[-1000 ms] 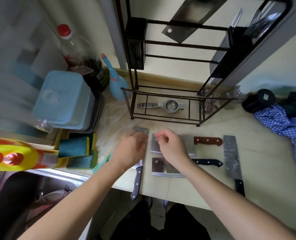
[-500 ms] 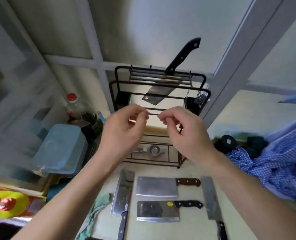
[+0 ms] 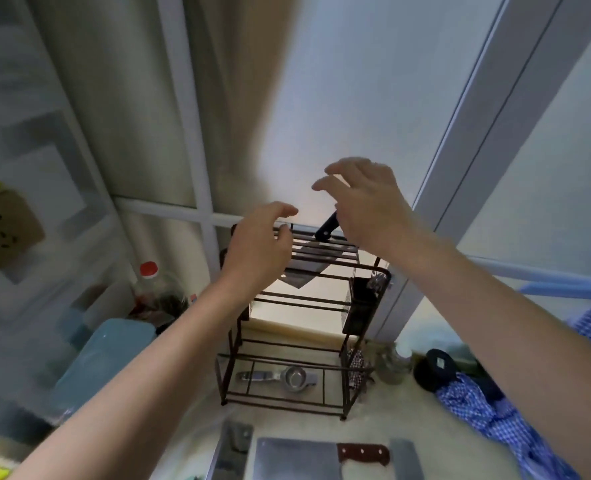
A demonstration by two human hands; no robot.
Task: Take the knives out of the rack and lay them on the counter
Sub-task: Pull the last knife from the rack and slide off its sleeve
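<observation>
Counter point(image 3: 422, 415) holds rack point(image 3: 351, 372), cleaver point(image 3: 301, 268) inside.

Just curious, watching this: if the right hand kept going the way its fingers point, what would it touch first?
Probably the black handle of the cleaver left in the rack, just beside the open right hand; depth is uncertain.

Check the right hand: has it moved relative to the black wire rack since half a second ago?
Yes. The right hand rose from mid-rack to above the black wire rack top, near the black knife handle.
</observation>
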